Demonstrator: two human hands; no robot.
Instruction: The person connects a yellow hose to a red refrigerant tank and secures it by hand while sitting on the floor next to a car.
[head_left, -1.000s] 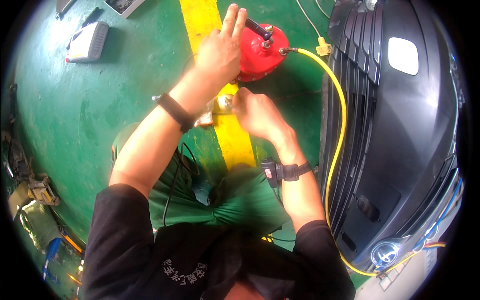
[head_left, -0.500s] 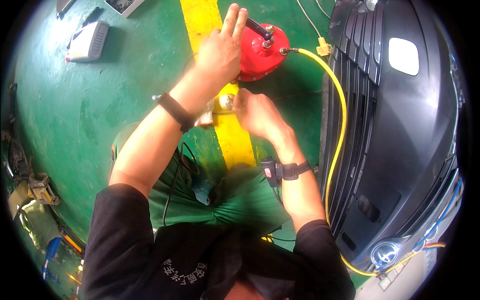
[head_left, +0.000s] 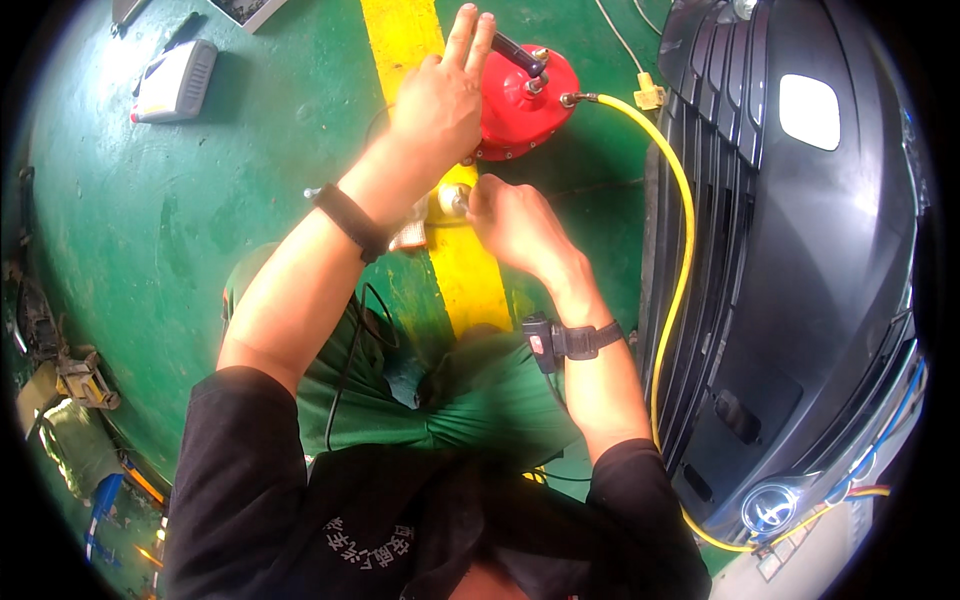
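My left hand [head_left: 436,115] lies against the red round metal device [head_left: 525,120], with two fingers stretched out beside its black handle [head_left: 515,55] and the others bent; its palm is hidden. Below it, my right hand [head_left: 515,225] is closed on a shiny metal fitting [head_left: 452,200] over the yellow floor stripe [head_left: 460,285]. A pale knitted cloth or glove [head_left: 408,238] lies partly hidden under my left wrist. A yellow hose [head_left: 640,125] runs from the red device's side fitting and curves down past my right arm.
A dark car bumper [head_left: 800,260] fills the right side. A white jug [head_left: 175,85] and a tray [head_left: 245,12] sit at the upper left of the green floor [head_left: 140,250]. Tools and parts [head_left: 75,380] lie along the far left. A yellow connector [head_left: 648,98] hangs on a pale cord.
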